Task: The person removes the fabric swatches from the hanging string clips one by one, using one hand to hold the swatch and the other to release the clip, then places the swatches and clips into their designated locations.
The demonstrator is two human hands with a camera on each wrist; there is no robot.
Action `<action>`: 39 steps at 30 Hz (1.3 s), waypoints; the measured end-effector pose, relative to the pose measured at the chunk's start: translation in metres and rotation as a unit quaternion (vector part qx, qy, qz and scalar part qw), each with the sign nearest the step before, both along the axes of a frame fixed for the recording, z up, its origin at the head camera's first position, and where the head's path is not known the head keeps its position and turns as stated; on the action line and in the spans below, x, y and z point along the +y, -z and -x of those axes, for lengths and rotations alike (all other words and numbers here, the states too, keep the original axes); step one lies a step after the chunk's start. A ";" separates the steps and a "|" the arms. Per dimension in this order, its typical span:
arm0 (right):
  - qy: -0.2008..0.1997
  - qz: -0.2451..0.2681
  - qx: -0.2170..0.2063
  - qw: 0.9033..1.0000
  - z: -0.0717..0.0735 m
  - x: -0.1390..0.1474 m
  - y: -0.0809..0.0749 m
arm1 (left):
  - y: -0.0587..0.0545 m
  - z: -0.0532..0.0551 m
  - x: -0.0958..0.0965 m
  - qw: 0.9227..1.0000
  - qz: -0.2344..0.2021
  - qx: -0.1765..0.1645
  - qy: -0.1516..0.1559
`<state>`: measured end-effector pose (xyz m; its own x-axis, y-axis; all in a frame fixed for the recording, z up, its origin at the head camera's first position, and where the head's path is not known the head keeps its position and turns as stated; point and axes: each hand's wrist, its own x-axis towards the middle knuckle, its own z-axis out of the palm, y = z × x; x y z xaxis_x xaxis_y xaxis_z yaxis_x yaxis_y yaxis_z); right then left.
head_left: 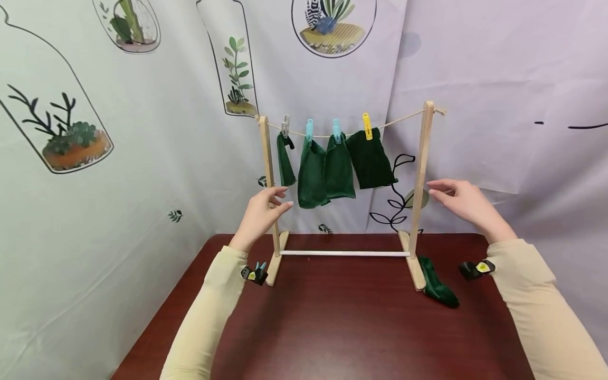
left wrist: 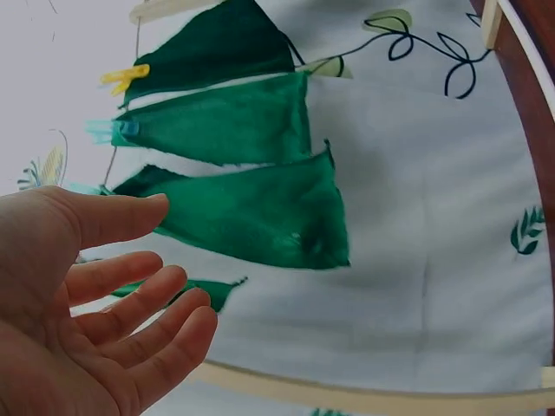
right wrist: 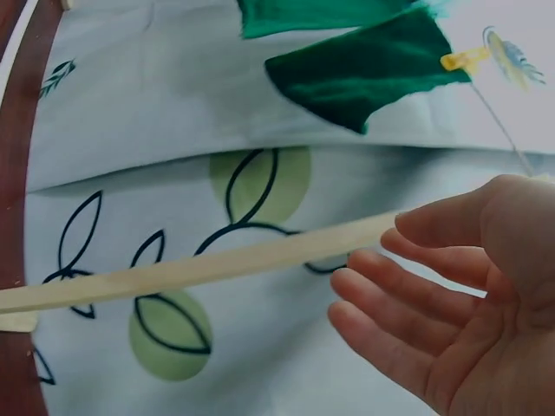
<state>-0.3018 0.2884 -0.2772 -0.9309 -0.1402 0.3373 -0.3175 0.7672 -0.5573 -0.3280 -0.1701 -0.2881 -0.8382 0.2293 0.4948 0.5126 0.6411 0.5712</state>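
Observation:
Several dark green cloth pieces hang from a string on a small wooden drying rack (head_left: 421, 184). A narrow cloth (head_left: 286, 163) hangs from a grey clothespin (head_left: 285, 126). Two wider cloths (head_left: 311, 174) hang from light blue clothespins (head_left: 310, 130). A yellow clothespin (head_left: 367, 126) holds the cloth (head_left: 372, 161) at the right. My left hand (head_left: 261, 214) is by the left post, its fingers loosely bent around nothing. Beside the right post, my right hand (head_left: 461, 199) has relaxed fingers and an empty grasp. In the right wrist view its fingertips appear close to the post (right wrist: 199, 264).
A crumpled green cloth shaped like a sock (head_left: 437, 285) lies by the rack's right foot. Something with light blue tips (head_left: 260, 265) shows behind my left wrist. The dark red table (head_left: 351, 316) carries the rack near its back edge, before a printed curtain (head_left: 157, 158).

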 end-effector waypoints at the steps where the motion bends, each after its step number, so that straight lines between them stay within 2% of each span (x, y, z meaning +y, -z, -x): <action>1: 0.002 -0.001 0.009 1.000 0.000 -0.003 -0.003 | -0.002 0.000 0.002 1.000 0.000 0.003 0.004; 9: 0.015 0.015 0.057 0.998 0.007 -0.025 -0.027 | -0.026 0.006 0.028 0.998 -0.005 0.028 0.054; 17: 0.007 0.039 0.082 0.996 0.015 -0.043 -0.050 | -0.058 0.010 0.058 0.995 -0.008 0.043 0.088; 29: 0.003 0.058 0.073 0.996 0.021 -0.060 -0.075 | -0.098 0.022 0.096 0.992 -0.027 0.068 0.100; 35: 0.003 0.066 0.072 0.995 0.029 -0.065 -0.082 | -0.112 0.029 0.117 0.993 -0.029 0.061 0.099; 39: -0.006 0.071 0.076 0.995 0.035 -0.068 -0.083 | -0.117 0.034 0.128 0.994 -0.029 0.042 0.096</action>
